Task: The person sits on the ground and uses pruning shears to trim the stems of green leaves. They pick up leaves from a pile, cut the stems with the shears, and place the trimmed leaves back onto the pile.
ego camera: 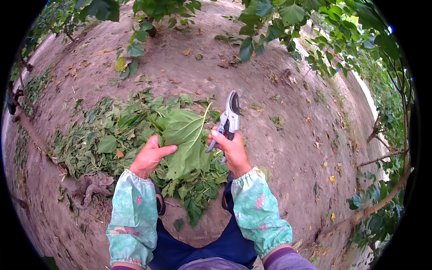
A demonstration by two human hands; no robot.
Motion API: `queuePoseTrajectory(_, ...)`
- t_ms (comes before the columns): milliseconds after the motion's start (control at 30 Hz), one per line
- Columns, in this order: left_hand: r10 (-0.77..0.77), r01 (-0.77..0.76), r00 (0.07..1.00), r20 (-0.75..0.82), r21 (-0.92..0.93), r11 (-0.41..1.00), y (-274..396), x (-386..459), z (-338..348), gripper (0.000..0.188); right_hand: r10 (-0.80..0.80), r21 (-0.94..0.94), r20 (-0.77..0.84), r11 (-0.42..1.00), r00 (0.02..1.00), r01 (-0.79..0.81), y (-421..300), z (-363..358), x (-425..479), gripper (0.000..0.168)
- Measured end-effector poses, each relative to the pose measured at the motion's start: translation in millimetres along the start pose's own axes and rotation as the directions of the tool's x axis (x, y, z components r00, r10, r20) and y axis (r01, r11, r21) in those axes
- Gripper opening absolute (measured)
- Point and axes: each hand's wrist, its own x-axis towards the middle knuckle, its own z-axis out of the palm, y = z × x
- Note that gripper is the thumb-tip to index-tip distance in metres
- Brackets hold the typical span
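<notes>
My left hand (151, 156) pinches a large green leaf (184, 138) between thumb and fingers. The leaf's pale, veined underside faces up, and its stem points up and to the right; other leaves show just behind it. In my right hand (231, 148) is a pair of pruning shears (229, 116), gripped by the handles. Their metal blades point away from me and look closed or nearly so. Beneath both hands, a heap of cut green leaves (101, 141) covers the ground, some of them wilted.
A bare trunk with a gnarled base (96, 185) leans on the left. Another branch (368, 209) curves up at the right. Leafy branches (270, 20) hang across the top. Dry yellow leaves (332, 179) dot the bare soil (287, 162). My shoes stand beside the heap.
</notes>
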Motion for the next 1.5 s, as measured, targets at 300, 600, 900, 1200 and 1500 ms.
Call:
queuePoseTrajectory(300,0.004,-0.029,0.997,0.073,0.346,0.938,-12,10,-1,0.035,-0.067,-0.091,-0.087,0.994,0.994,0.059,4,0,10,0.029)
queuePoseTrajectory(600,0.251,-0.133,0.963,-0.094,0.647,0.751,-3,15,-31,0.028,-0.344,-0.022,-0.414,0.929,0.843,0.368,-22,-40,16,0.028)
queuePoseTrajectory(900,0.394,0.025,0.871,-0.295,0.826,0.563,-13,10,-58,0.041,-0.363,0.074,-0.478,0.891,0.800,0.449,-31,-84,13,0.029)
queuePoseTrajectory(1200,0.189,0.215,0.926,-0.327,0.868,0.447,16,7,-55,0.038,-0.344,0.074,-0.441,0.907,0.829,0.415,-28,-83,12,0.027)
queuePoseTrajectory(1500,0.416,-0.045,0.849,-0.325,0.741,0.670,7,10,-56,0.033,-0.309,0.037,-0.442,0.932,0.842,0.361,-28,-83,9,0.027)
